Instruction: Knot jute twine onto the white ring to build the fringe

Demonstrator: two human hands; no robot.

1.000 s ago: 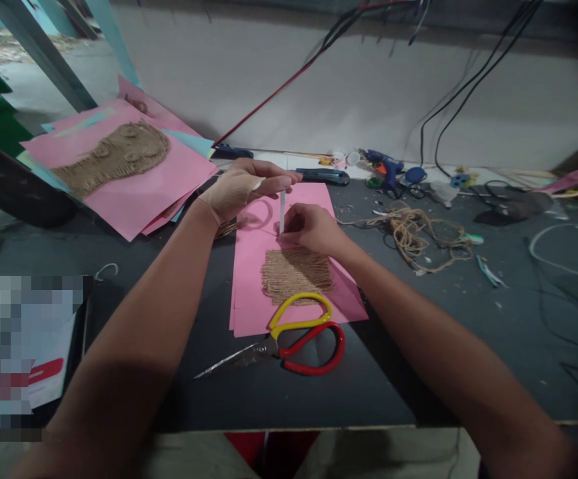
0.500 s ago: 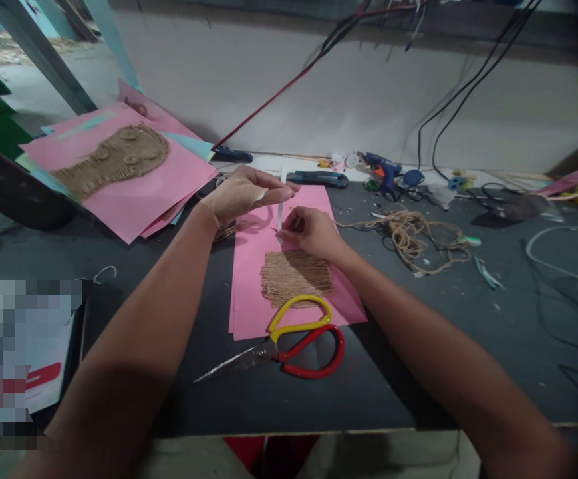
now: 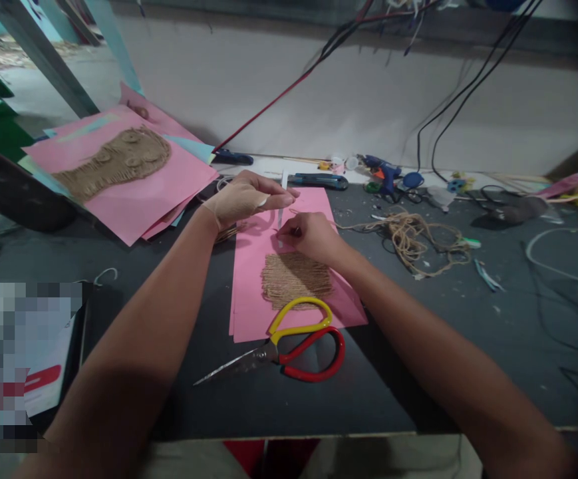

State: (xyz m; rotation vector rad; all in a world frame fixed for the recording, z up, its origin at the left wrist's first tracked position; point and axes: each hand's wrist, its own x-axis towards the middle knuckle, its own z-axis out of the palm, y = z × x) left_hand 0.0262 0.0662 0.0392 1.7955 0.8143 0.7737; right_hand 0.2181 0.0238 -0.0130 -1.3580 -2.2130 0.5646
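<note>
My left hand [image 3: 246,198], in a thin pale covering, pinches a narrow white strip [image 3: 284,179] between thumb and fingertips. Below it, the fingers of my right hand [image 3: 311,234] are closed at the strip's lower end, close over the pink sheet [image 3: 249,293]; the exact fingertip contact is partly hidden. Near them on the sheet shows a small white bit [image 3: 281,244]. A patch of brown twine rows [image 3: 296,279] lies on the sheet just below my right hand. Scissors [image 3: 273,349] with one yellow and one red handle rest across the sheet's near edge.
Loose brown twine [image 3: 411,239] lies in a tangle at right, one strand running toward my right hand. Behind are a blue cutter knife [image 3: 318,180] and a blue glue gun [image 3: 386,169]. Pink sheets with a twine-covered shape [image 3: 124,159] are stacked at left. Cables hang behind.
My right hand has shifted down slightly along the strip, its fingers drawn closer together. My left hand stays nearly in place, holding the strip.
</note>
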